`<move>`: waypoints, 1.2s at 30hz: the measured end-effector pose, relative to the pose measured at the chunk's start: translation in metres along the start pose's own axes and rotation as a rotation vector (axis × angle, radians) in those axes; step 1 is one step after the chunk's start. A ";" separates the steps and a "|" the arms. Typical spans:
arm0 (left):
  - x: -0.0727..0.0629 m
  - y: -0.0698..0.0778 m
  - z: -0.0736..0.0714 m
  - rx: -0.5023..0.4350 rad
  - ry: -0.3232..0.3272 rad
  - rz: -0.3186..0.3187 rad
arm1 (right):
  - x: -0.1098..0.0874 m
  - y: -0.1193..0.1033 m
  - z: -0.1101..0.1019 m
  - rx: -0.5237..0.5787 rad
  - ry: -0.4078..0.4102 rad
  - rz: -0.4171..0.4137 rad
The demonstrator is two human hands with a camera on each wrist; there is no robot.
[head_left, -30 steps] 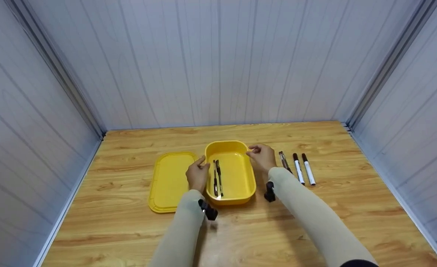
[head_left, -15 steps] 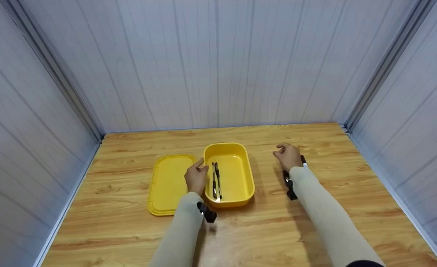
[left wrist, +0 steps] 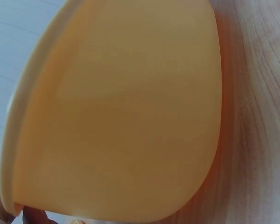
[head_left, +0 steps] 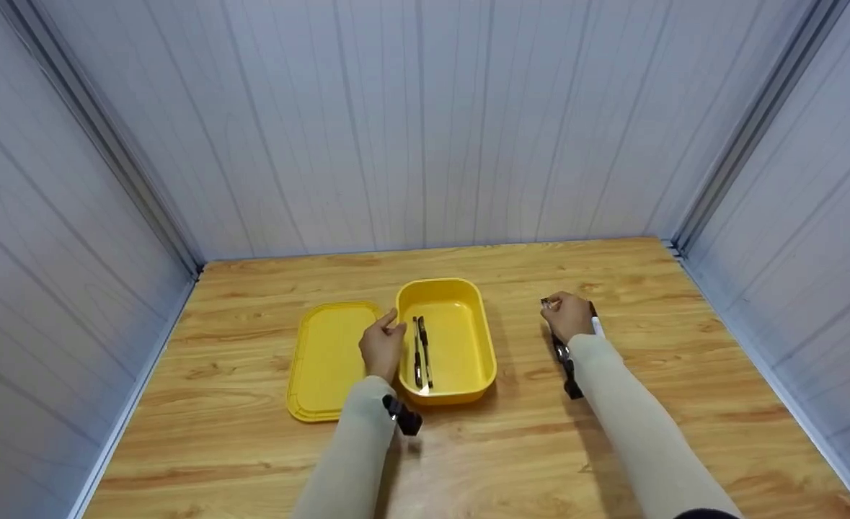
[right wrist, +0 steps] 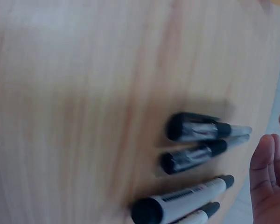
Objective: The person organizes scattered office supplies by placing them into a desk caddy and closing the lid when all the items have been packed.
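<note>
My left hand (head_left: 381, 347) grips the left rim of a yellow plastic box (head_left: 461, 395), whose outer wall fills much of the left wrist view. Inside the box, along its left side, lie two black pens (head_left: 426, 353). To the right of the box, my right hand (head_left: 567, 317) is over the far ends of two clear-barrelled pens (right wrist: 198, 130) with black ends. In the right wrist view its thumb and fingers (right wrist: 262, 156) are apart beside the pens' narrow tips, with no pen between them. Two white markers with black caps (right wrist: 191, 198) lie beside those pens.
A flat yellow lid (head_left: 331, 360) lies on the wooden table (head_left: 237, 454), left of the box and partly behind my left hand. Pale panel walls (head_left: 425, 122) enclose the table at the back and both sides.
From the box's right rim, my right hand has moved right to the pens, then slightly towards me. My left hand has stayed at the box's left rim.
</note>
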State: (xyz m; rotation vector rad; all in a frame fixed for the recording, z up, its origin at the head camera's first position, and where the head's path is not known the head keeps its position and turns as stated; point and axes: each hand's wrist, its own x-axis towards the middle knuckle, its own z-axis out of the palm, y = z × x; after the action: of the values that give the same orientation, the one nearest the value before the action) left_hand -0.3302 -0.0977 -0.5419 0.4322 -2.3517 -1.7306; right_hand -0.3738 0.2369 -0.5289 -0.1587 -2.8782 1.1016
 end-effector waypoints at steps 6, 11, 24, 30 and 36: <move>-0.002 0.001 -0.001 -0.015 -0.014 0.011 | -0.002 0.005 0.009 -0.077 0.033 -0.028; -0.003 0.001 -0.001 -0.010 -0.003 0.024 | -0.003 0.008 0.015 -0.082 0.030 -0.036; -0.004 0.001 0.001 -0.009 0.008 0.021 | 0.001 0.016 0.023 -0.094 0.043 -0.045; -0.003 0.001 0.000 -0.008 0.015 0.035 | 0.001 0.010 0.025 -0.102 0.006 -0.011; -0.002 -0.001 -0.001 -0.014 0.013 0.033 | 0.000 0.008 0.029 -0.138 0.000 -0.011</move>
State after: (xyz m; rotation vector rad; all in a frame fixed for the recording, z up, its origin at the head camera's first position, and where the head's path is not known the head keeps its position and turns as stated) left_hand -0.3281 -0.0981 -0.5423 0.3990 -2.3227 -1.7230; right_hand -0.3758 0.2232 -0.5557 -0.1484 -2.9506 0.9011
